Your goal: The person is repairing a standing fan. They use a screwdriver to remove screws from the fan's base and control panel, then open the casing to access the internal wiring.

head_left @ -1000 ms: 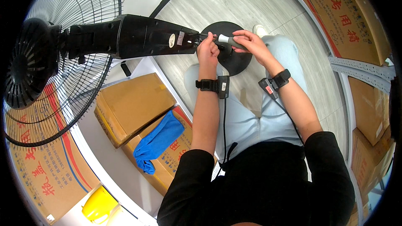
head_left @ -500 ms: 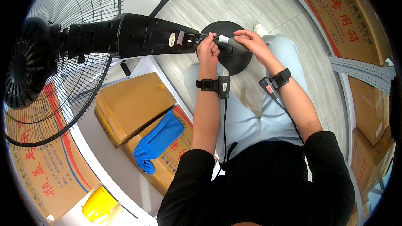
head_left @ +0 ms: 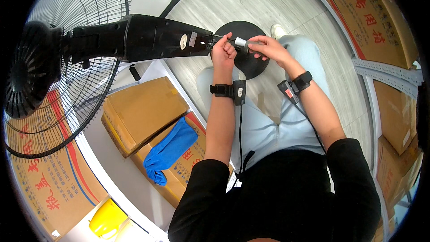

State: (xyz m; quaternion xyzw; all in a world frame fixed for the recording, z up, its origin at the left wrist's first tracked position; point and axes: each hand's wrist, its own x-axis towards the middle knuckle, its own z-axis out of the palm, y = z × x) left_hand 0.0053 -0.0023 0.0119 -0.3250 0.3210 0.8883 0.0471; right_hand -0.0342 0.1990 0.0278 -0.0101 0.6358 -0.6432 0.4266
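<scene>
A black standing fan [head_left: 168,38] reaches in from the left, its column housing level with my hands and its round base [head_left: 251,68] on the floor beyond them. Curled beside the housing's lower end, my left hand [head_left: 223,53] is closed; what its fingertips pinch is hidden. My right hand [head_left: 272,50] grips the grey handle of a screwdriver [head_left: 241,42], whose pale collar faces the left hand. The tool's tip, near the housing end, is too small to make out.
Left, a shelf holds cardboard boxes [head_left: 143,110], a blue cloth [head_left: 172,145] and a yellow container [head_left: 107,218]. The fan's wire cage [head_left: 96,118] overhangs it. More boxes [head_left: 371,18] stand on a metal rack [head_left: 387,76] at right. Cables hang from both wrist straps.
My right hand has turned around the screwdriver's handle, with its fingers now curled lower, and the collar has tilted slightly. The left hand stays by the housing.
</scene>
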